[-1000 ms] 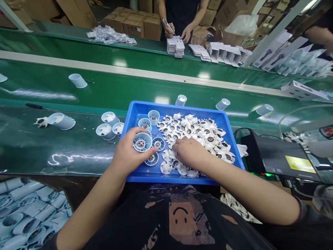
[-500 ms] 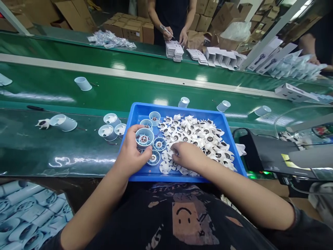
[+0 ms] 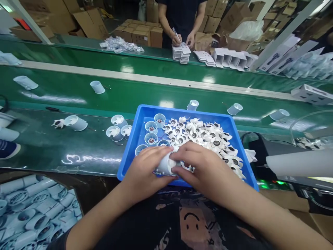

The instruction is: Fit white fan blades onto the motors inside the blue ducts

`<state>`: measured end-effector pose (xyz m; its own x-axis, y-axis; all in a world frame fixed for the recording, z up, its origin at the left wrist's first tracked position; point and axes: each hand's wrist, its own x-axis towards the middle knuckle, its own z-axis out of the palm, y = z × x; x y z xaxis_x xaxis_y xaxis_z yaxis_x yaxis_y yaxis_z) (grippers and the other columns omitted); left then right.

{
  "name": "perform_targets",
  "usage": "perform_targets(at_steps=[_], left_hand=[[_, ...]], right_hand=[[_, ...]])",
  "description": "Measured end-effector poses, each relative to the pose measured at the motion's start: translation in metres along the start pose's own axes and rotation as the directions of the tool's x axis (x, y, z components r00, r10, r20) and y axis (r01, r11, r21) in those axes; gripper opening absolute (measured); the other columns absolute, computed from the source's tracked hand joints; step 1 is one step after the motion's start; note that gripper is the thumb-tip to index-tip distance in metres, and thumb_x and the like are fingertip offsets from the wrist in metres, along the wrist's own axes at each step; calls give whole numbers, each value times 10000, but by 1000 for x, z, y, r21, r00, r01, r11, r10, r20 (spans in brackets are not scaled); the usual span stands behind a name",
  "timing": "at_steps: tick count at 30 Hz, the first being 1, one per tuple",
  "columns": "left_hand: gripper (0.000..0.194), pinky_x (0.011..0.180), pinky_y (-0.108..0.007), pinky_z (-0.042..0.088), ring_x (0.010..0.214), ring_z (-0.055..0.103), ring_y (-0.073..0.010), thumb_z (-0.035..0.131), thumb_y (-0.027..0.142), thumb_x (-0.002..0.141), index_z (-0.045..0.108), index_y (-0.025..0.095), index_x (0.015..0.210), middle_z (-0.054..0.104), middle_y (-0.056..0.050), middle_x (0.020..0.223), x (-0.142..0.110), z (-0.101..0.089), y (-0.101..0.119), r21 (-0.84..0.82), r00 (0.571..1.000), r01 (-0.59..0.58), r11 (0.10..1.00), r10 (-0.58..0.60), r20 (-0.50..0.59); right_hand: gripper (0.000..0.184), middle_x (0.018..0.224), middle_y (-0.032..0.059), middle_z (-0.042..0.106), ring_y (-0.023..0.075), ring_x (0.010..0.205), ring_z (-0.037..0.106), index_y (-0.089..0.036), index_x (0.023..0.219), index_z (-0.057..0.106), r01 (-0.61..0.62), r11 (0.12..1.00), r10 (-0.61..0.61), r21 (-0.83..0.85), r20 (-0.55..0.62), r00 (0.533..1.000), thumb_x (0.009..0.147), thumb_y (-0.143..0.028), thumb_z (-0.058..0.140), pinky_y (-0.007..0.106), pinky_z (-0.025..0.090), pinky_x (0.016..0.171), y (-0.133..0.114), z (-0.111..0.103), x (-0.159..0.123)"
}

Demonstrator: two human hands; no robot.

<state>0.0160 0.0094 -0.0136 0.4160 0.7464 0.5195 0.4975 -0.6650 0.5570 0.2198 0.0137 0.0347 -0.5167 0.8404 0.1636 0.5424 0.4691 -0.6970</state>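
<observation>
Seen from a head camera, looking down over a black shirt (image 3: pixel 182 222) with a smiley print.

Nearest, at six o'clock: left hand (image 3: pixel 145 172) and right hand (image 3: pixel 205 166) meeting over the near edge of a blue tray (image 3: pixel 130 152). Between them, a pale plastic tube (image 3: pixel 166 163) lying on its side, open end facing the right hand. Left fingers (image 3: pixel 156 152) wrapped around the tube, likely to steady it. Right fingers (image 3: pixel 179 172) pinched narrow at the tube's mouth; whether a part sits between them cannot be told.

Just beyond, filling the tray from centre to three o'clock: a heap of small white fan blades (image 3: pixel 205 137), kept within easy reach of the right hand. At the tray's far left corner, around eleven o'clock: a few short tubes standing upright (image 3: pixel 153 126), copper windings showing inside.

At seven o'clock, below the worktop: a bin of more pale tubes (image 3: pixel 28 208). At three o'clock: a dark machine (image 3: pixel 286 152) with a green light.

Left of the tray, at ten o'clock, on the green worktop (image 3: pixel 52 146): three upright tubes (image 3: pixel 118 128), then one tipped over beside a loose fan blade (image 3: pixel 58 123).

Further out: a green conveyor belt (image 3: pixel 145 92) carrying scattered tubes, spaced well apart.

Farthest, at twelve o'clock: another person in dark clothes (image 3: pixel 182 14), pen in hand over a stack of white cards (image 3: pixel 181 53), flat white boxes (image 3: pixel 229 57) to the right, brown cartons (image 3: pixel 140 33) behind.
</observation>
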Motion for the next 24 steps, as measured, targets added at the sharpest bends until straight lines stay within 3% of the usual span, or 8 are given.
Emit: perform_targets(at_steps=[2, 4, 9, 12, 15, 18, 21, 24], left_hand=[[445, 983, -420, 562, 1068, 704, -258, 728, 288, 835, 602, 182, 1248, 736, -103, 1159, 0, 2, 3, 55, 997, -43, 998, 47, -64], [435, 976, -398, 567, 1058, 709, -250, 714, 270, 844, 589, 180, 1251, 738, -108, 1149, 1, 3, 6, 99, 990, -53, 994, 65, -127], [508, 979, -407, 557, 1069, 699, -241, 705, 393, 872, 535, 210, 1314, 725, -103, 1181, 5, -9, 5, 124, 995, -64, 990, 73, -67], [604, 1014, -465, 521, 1160, 640, -271, 729, 510, 828, 536, 241, 1334, 665, -108, 1280, 16, -26, -10, 149, 998, -39, 988, 45, -33], [648, 1034, -491, 489, 1197, 580, -304, 811, 556, 715, 623, 265, 1263, 608, -93, 1278, 54, -40, -40, 275, 989, 143, 951, -150, 5], [585, 1046, -387, 478, 1190, 574, -250, 778, 409, 796, 587, 221, 1316, 599, -76, 1235, 116, -41, -80, 442, 897, 361, 821, -435, 76], [486, 1036, -436, 479, 1209, 569, -260, 693, 304, 887, 546, 160, 1327, 567, -119, 1328, 173, -30, -120, 523, 842, 422, 741, -534, 78], [386, 968, -500, 515, 1156, 601, -273, 643, 342, 933, 577, 170, 1272, 587, -114, 1314, 203, -17, -152, 593, 770, 449, 669, -626, 124]], right_hand=[[87, 886, 48, 562, 166, 769, 572, -174, 912, 697, 93, 979, -96, -180, -7, 995, 849, -115, 685, 296, 467, 677, -2, 6, 4], [53, 891, 51, 541, 163, 760, 571, -167, 862, 692, 125, 975, -131, -184, -20, 991, 843, -119, 699, 289, 482, 660, 2, 12, 9], [150, 1299, 94, 543, 233, 1127, 595, -248, 971, 737, 198, 978, -192, 63, -88, 977, 974, -314, 602, 410, 523, 933, 14, -2, 4], [416, 1158, 60, 643, 205, 1105, 634, -227, 757, 721, 178, 956, -169, 235, -58, 984, 1017, -469, 506, 320, 549, 892, 16, -24, -18], [339, 1155, 69, 650, 203, 1093, 649, -266, 874, 754, 115, 953, -84, 281, -120, 989, 1001, -486, 529, 297, 564, 874, 21, -30, -41], [237, 1177, 72, 641, 209, 1093, 650, -300, 940, 751, 1, 946, 46, 324, -139, 989, 971, -468, 586, 314, 574, 874, 30, -16, -50], [236, 1137, 67, 652, 198, 1048, 662, -296, 946, 734, -32, 930, 93, 366, -151, 984, 972, -471, 577, 320, 581, 864, 36, -1, -46], [172, 1141, 53, 649, 183, 1033, 663, -312, 990, 720, 70, 947, 2, 313, -222, 975, 973, -415, 583, 297, 580, 867, 37, -4, -53]])
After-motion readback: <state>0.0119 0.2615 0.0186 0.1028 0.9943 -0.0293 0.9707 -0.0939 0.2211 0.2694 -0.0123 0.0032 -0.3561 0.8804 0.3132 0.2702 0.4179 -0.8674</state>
